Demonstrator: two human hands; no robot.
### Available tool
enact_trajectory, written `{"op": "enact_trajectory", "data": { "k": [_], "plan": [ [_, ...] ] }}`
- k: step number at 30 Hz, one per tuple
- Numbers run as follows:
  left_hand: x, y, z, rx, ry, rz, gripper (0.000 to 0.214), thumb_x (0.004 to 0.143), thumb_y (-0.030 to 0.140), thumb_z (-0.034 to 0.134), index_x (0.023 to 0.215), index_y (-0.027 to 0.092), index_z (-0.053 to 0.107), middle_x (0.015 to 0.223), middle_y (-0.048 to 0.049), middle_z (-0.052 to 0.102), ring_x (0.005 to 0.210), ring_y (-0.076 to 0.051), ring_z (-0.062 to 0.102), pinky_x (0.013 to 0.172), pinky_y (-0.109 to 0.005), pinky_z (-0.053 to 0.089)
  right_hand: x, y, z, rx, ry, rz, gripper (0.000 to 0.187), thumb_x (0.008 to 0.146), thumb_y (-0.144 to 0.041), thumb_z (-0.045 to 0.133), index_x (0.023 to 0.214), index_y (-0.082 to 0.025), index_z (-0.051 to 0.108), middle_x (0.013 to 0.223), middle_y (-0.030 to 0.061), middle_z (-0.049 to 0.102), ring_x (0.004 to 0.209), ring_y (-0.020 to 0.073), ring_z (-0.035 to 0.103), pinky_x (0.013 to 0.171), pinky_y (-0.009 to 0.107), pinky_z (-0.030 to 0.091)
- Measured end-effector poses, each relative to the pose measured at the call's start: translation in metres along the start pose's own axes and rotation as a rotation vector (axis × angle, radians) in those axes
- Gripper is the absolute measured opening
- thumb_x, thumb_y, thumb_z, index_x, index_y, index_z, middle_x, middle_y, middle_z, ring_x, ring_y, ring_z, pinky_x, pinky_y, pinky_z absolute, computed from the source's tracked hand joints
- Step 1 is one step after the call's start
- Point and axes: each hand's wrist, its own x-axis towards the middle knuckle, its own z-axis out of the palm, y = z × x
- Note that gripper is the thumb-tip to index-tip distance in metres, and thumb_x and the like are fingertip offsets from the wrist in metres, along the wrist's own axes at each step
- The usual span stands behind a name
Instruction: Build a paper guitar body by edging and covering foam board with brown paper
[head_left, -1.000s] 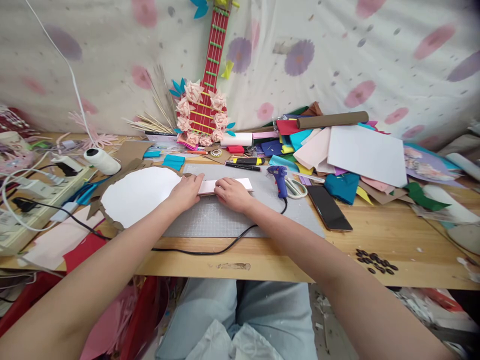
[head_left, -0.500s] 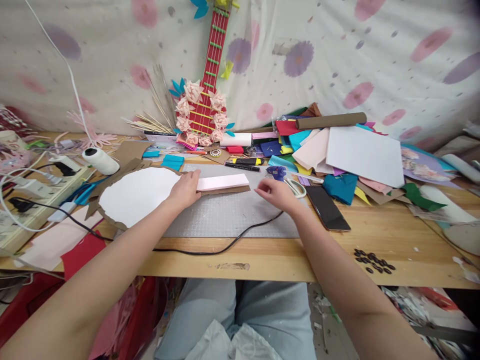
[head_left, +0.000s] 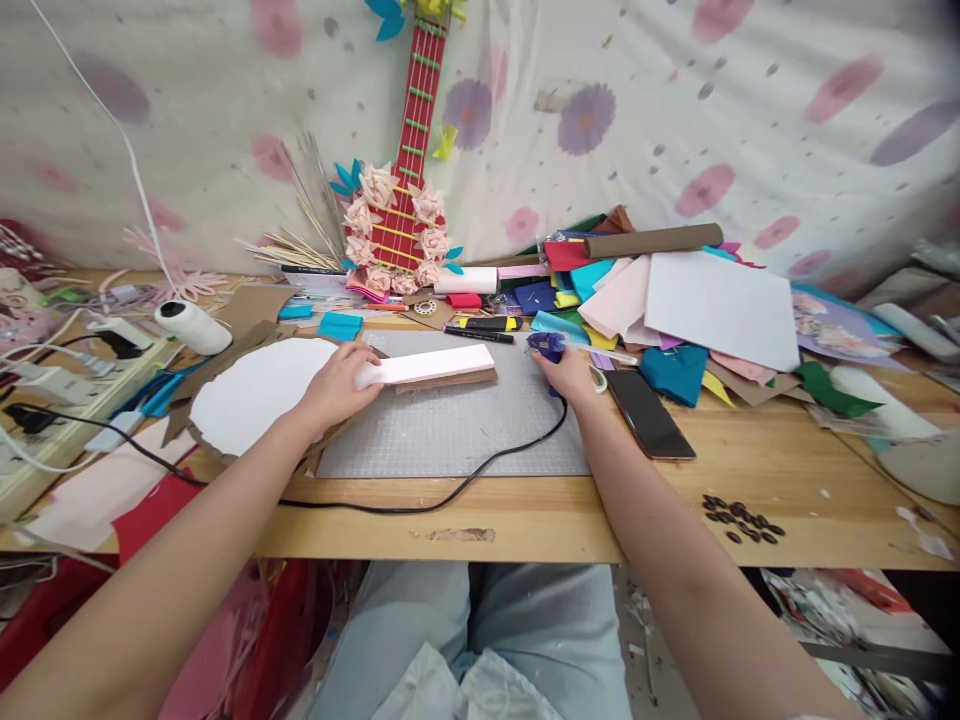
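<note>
My left hand [head_left: 336, 386] grips the left end of a long pink paper strip [head_left: 435, 364] that lies on a brown cardboard strip [head_left: 457, 381], on the grey cutting mat [head_left: 450, 430]. My right hand [head_left: 566, 372] is closed around the blue glue gun [head_left: 547, 346] at the mat's right edge; its black cord [head_left: 450, 490] trails across the mat toward the left. A white round sheet [head_left: 251, 393] backed by torn cardboard lies under my left wrist.
A black phone [head_left: 646, 413] and scissors [head_left: 600, 378] lie right of the glue gun. Coloured paper sheets [head_left: 712, 310] pile at the back right. A red paper guitar [head_left: 397, 215] leans on the wall. A thread spool [head_left: 191, 326] and a power strip [head_left: 67, 390] sit at the left. Dark beads [head_left: 739, 520] lie near the front edge.
My right hand left the pink strip, moved right across the mat and closed on the glue gun. My left hand stayed on the strip's left end.
</note>
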Motion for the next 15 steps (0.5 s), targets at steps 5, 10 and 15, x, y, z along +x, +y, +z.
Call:
{"op": "enact_trajectory", "data": {
  "k": [5,10,15],
  "plan": [
    [-0.005,-0.003,0.014,0.008,0.051,0.032,0.018,0.074,0.032,0.056,0.089,0.021,0.056,0.109,-0.0060,0.054,0.111,-0.022,0.051,0.097,-0.035,0.040,-0.003,-0.004,-0.002,0.142,0.103,0.101,0.043,0.078,-0.042,0.056,0.099,-0.006,0.064,0.097,0.0200,0.066,0.095,0.0311,0.061,0.079,0.040,0.045],
    [-0.006,-0.003,0.018,0.097,0.049,0.124,0.013,0.075,0.028,0.057,0.087,0.022,0.059,0.112,-0.0066,0.054,0.113,-0.024,0.048,0.098,-0.039,0.038,-0.023,-0.031,-0.018,0.600,0.039,-0.027,0.047,0.076,-0.056,0.052,0.091,-0.013,0.065,0.078,0.0088,0.067,0.060,0.0155,0.058,0.055,0.028,0.046],
    [-0.007,-0.004,0.019,0.116,0.045,0.161,0.008,0.078,0.026,0.055,0.080,0.023,0.062,0.110,-0.0052,0.054,0.115,-0.023,0.046,0.100,-0.041,0.035,-0.060,-0.075,-0.007,0.680,-0.443,-0.168,0.041,0.069,-0.056,0.061,0.073,-0.015,0.065,0.056,0.0013,0.059,0.045,0.0081,0.047,0.042,0.021,0.038]
  ]
}}
